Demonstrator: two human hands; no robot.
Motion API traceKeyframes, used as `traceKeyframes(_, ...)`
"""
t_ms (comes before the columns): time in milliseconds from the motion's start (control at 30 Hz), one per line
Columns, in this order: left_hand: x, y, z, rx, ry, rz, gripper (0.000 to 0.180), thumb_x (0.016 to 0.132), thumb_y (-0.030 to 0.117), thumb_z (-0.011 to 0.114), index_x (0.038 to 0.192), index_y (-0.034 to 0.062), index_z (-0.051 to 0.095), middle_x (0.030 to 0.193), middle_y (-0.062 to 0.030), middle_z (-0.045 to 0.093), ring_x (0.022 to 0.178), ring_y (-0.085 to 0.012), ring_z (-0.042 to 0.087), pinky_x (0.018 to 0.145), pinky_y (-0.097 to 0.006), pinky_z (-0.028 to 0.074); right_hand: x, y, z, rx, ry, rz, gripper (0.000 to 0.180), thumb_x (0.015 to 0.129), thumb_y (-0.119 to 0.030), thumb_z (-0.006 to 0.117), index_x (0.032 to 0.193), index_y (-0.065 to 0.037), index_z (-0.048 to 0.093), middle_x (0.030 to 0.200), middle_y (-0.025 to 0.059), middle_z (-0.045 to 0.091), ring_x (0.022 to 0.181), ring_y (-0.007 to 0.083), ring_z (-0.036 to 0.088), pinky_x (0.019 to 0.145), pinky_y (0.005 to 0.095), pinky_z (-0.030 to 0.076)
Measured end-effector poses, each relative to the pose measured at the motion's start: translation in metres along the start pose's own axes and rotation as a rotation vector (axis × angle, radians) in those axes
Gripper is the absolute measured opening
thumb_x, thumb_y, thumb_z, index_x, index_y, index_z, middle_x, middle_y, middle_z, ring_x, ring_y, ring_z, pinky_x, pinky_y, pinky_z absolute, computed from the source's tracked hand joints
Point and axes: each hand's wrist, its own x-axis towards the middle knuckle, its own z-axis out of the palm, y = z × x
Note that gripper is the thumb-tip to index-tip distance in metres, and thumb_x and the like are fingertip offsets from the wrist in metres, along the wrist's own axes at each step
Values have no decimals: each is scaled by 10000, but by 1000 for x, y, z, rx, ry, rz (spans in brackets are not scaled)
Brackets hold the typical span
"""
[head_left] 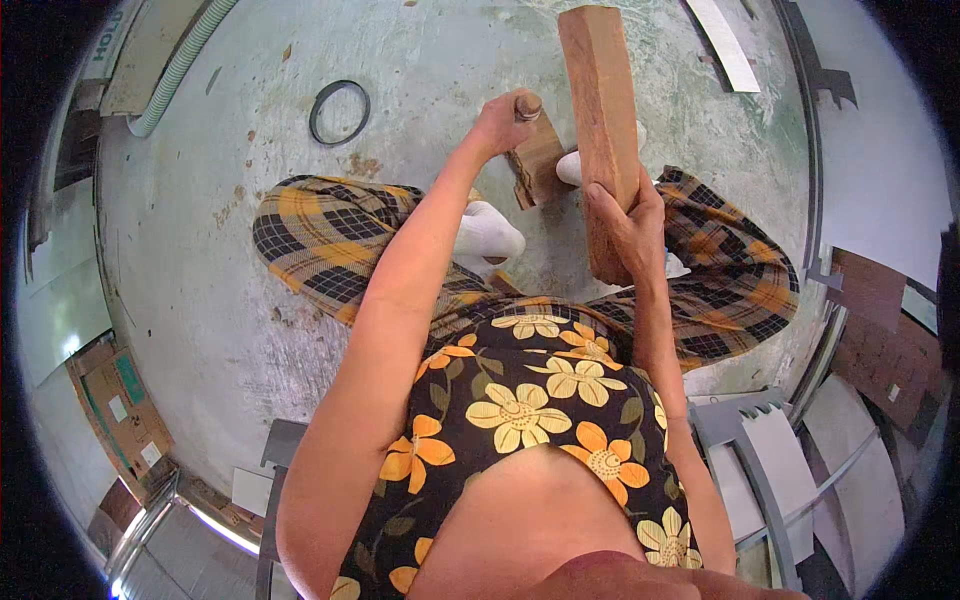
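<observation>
My left hand (500, 124) is closed round the upright handle of a chisel (529, 104), whose round wooden end has a metal ring. Its blade is hidden below my fist. Right beside it, a dark brown wood block (541, 166) with a ragged edge sits between my feet. My right hand (628, 218) grips the near part of a long reddish-brown wooden beam (602, 110), thumb on top and fingers round the right side. The beam points away from me, apart from the chisel, and covers part of my right foot.
I sit on a worn grey-green floor (220, 260), legs folded outward in plaid trousers (325, 235). A black ring (340, 112) lies ahead to the left. A ribbed hose (180, 70) runs at the far left, a white strip (725, 45) at the far right. Cardboard (125, 405) stands at the left edge.
</observation>
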Motion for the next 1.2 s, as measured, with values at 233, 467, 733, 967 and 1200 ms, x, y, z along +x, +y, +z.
traceKeyframes(233, 7, -6, 3, -116, -30, 42, 280, 716, 159, 660, 973, 57, 610, 916, -135, 673, 841, -265, 633, 767, -363, 496, -3, -2, 4, -45, -5, -4, 578, 799, -199, 707, 1299, 8, 503, 1099, 178, 651, 982, 205, 617, 846, 341, 489)
traceKeyframes(467, 11, 4, 2, -110, -91, 4, 327, 689, 146, 669, 995, 53, 606, 909, -133, 666, 822, -248, 620, 752, -353, 496, -6, -14, 1, -56, -5, 27, 580, 808, -181, 701, 1315, 4, 488, 1073, 175, 653, 941, 190, 613, 821, 331, 493)
traceKeyframes(733, 13, 5, -3, 0, -61, -24, 515, 695, 190, 716, 1167, 26, 594, 1049, -170, 670, 973, -281, 643, 870, -367, 493, -8, -51, -6, 104, 102, -125, 522, 827, -153, 692, 1271, 38, 495, 1040, 110, 651, 928, 144, 593, 801, 289, 484)
traceKeyframes(967, 15, -6, 13, -40, -105, -22, 508, 721, 148, 698, 1201, 29, 579, 1084, -193, 660, 1030, -296, 631, 901, -363, 484, 5, 10, 6, -223, -16, 9, 523, 833, -198, 680, 1272, 20, 498, 1034, 190, 657, 970, 189, 603, 846, 322, 476)
traceKeyframes(1200, 10, 14, 1, 25, -40, -12, 456, 761, 131, 616, 1207, 54, 563, 1074, -193, 656, 1024, -324, 628, 872, -382, 495, 2, -45, 5, -96, 82, -100, 469, 840, -208, 670, 1231, 5, 522, 957, 165, 665, 880, 156, 609, 774, 299, 489)
